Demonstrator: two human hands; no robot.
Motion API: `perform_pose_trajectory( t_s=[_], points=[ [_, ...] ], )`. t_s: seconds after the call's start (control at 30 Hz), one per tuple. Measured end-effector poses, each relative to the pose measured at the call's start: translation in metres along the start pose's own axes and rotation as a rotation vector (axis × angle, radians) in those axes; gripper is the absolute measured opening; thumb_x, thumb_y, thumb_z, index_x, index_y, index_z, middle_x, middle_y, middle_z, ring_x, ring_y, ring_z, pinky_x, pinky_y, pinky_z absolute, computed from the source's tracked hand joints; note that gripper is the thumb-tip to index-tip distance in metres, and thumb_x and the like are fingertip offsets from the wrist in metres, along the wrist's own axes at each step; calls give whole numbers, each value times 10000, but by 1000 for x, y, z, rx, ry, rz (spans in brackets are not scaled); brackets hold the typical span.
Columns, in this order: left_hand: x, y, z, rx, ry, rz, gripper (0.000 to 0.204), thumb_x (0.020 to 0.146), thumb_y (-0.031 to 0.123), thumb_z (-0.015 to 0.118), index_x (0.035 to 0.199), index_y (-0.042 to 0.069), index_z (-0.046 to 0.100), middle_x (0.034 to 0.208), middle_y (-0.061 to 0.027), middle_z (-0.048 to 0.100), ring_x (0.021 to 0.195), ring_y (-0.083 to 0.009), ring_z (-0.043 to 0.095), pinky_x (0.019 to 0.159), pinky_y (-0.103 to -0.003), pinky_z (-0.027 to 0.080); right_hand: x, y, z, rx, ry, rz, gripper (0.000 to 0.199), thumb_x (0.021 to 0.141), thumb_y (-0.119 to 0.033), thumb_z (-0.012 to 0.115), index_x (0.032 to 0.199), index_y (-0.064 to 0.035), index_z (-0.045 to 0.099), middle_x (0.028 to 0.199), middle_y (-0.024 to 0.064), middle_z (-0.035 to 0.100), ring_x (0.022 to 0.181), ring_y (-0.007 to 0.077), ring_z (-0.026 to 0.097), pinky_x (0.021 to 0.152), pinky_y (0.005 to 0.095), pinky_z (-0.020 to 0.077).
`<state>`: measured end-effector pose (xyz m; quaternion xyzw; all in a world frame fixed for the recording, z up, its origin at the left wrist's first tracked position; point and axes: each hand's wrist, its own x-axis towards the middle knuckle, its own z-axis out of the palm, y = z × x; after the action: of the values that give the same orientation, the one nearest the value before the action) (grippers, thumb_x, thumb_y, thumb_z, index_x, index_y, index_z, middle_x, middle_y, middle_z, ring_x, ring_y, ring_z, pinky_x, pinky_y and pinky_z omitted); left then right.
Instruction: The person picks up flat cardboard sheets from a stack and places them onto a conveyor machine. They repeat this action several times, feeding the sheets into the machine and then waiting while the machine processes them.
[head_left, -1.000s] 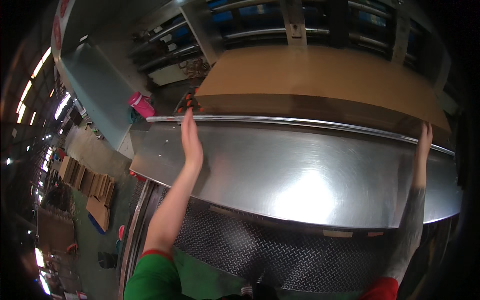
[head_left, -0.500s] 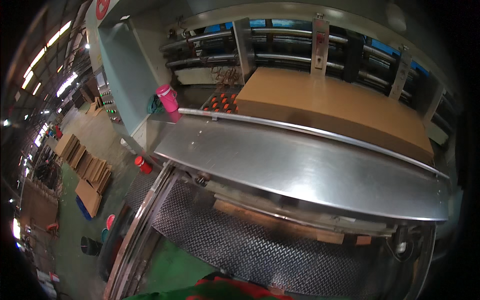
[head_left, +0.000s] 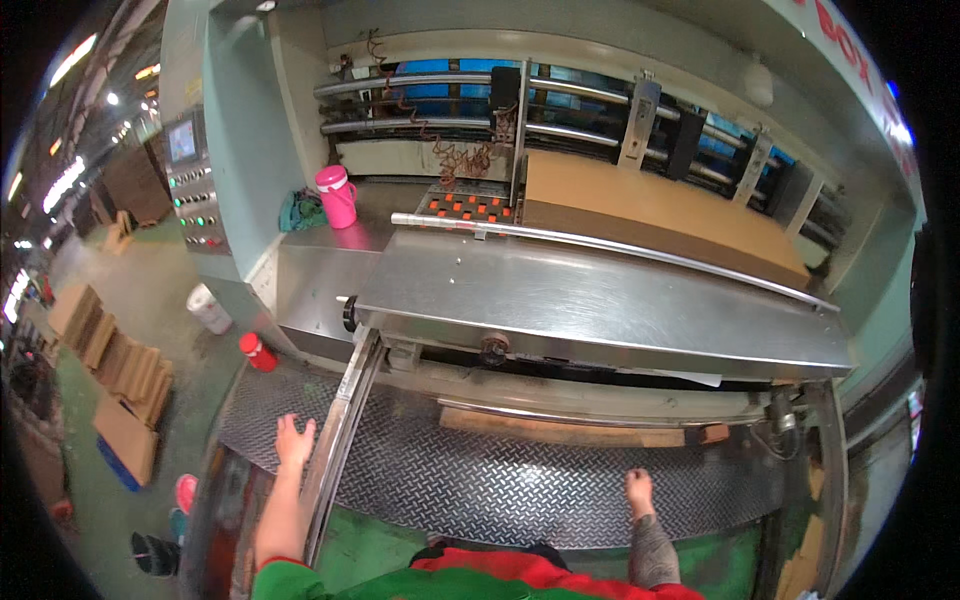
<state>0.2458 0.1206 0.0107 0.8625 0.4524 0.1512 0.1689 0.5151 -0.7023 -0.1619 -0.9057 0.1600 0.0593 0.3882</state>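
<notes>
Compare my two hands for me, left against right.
Fingers: the left hand is open with its fingers spread; the right hand looks curled in.
Place: in this view, the left hand is just left of the long metal rail; the right hand is well to the rail's right.
Forearms: the left hand's is plain; the right hand's looks grey and patterned.
Shared: both appear empty, seen against the dark tread plate.
</notes>
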Motion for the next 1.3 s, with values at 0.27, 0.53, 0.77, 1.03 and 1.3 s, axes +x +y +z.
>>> perform_pose_trajectory(
  t_s=[0.27, 0.53, 0.77, 1.03, 1.3],
  points=[
    [-45, -25, 38, -31, -367, -18, 701, 1020, 657, 617, 1363, 45, 632, 1409, -272, 669, 1234, -473, 692, 1058, -580, 538, -247, 17, 124, -582, -808, -114, 608, 1037, -539, 601, 1366, -51, 752, 1356, 269, 746, 1303, 447, 697, 1115, 518, 536],
    [-49, -15, 28, -79, -314, -16, 631, 1030, 580, 643, 1330, 25, 612, 1372, -217, 642, 1254, -461, 666, 1067, -579, 532, -270, 1, 100, -572, -717, -158, 580, 1024, -505, 652, 1323, -21, 766, 1290, 238, 785, 1228, 412, 742, 1053, 490, 569],
    [-62, -21, 29, -139, -234, 60, 641, 980, 558, 734, 1356, 51, 618, 1379, -191, 600, 1290, -449, 644, 1059, -580, 542, -264, -7, 90, -557, -665, -173, 574, 1016, -515, 620, 1337, -61, 762, 1281, 235, 782, 1249, 435, 723, 1072, 516, 566],
    [-67, -15, 37, 87, -40, 44, 770, 951, 673, 703, 1302, -6, 612, 1320, -254, 670, 1236, -454, 678, 1039, -569, 526, -291, 35, 78, -388, -727, -185, 610, 1023, -506, 632, 1372, -15, 725, 1335, 288, 747, 1273, 448, 710, 1093, 502, 554],
    [-79, -7, 37, 96, -77, -44, 741, 993, 717, 594, 1193, 9, 689, 1255, -271, 748, 1132, -453, 749, 1005, -550, 587, -311, 164, -1, -405, -721, 139, 544, 1002, -440, 706, 1410, -81, 734, 1429, 246, 717, 1334, 404, 688, 1097, 471, 565]
  ],
)
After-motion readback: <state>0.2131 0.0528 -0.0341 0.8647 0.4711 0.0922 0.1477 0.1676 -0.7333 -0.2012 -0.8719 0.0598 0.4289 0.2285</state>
